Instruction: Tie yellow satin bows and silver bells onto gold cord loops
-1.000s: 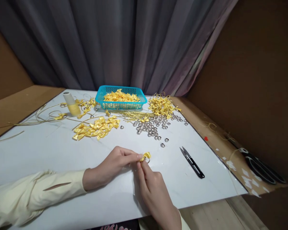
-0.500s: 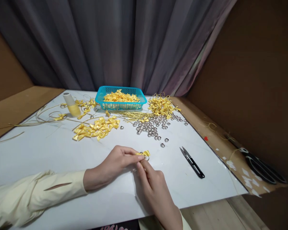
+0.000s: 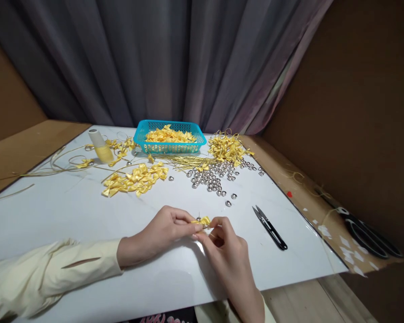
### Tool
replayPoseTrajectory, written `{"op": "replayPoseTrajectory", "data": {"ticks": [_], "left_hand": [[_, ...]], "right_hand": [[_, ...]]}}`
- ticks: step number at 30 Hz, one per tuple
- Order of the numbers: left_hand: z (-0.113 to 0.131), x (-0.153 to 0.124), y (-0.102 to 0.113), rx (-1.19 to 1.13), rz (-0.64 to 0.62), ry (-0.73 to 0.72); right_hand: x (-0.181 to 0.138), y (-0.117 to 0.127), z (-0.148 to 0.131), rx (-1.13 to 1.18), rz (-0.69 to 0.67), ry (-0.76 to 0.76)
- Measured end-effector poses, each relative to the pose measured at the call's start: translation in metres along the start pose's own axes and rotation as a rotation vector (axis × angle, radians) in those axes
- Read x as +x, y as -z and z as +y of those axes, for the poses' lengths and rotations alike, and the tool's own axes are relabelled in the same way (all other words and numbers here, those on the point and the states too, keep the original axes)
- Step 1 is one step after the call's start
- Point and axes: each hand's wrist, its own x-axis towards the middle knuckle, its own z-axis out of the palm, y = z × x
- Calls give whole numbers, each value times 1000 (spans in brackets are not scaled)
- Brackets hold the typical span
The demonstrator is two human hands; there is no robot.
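Observation:
A small yellow ribbon bow (image 3: 202,220) is held just above the white table (image 3: 70,211) near its front edge. My left hand (image 3: 161,233) pinches the bow from the left. From the right, my right hand (image 3: 227,244) closes its fingertips on the same bow. A thin pin or wire pokes up beside the bow; I cannot make out what it is. Both sleeves are pale yellow.
Black thread snips (image 3: 269,228) lie right of my hands. Farther back are several silver beads (image 3: 212,177), a pile of yellow bows (image 3: 136,178), a turquoise basket (image 3: 170,137) of bows, gold cords (image 3: 227,147), and a thread spool (image 3: 100,146). Large scissors (image 3: 366,233) rest on the cardboard at right.
My right hand has shifted right and curled its fingers up onto the bow's right side. The bow now lies flatter between both hands. My left hand has barely moved.

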Motion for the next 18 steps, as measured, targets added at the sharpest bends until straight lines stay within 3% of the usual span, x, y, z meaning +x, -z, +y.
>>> {"op": "replayPoseTrajectory", "data": {"ticks": [4, 5, 12, 15, 18], "left_hand": [[1, -3, -2, 120, -9, 18], [1, -3, -2, 139, -21, 19], [0, -4, -1, 204, -157, -65], [-1, -5, 0, 220, -184, -77], [-3, -5, 1, 231, -201, -96]], "right_hand": [[11, 25, 0, -51, 181, 240], [16, 30, 0, -68, 172, 287], [44, 36, -1, 179, -586, 292], [49, 32, -4, 337, -711, 207], [48, 29, -6, 431, -691, 112]]}}
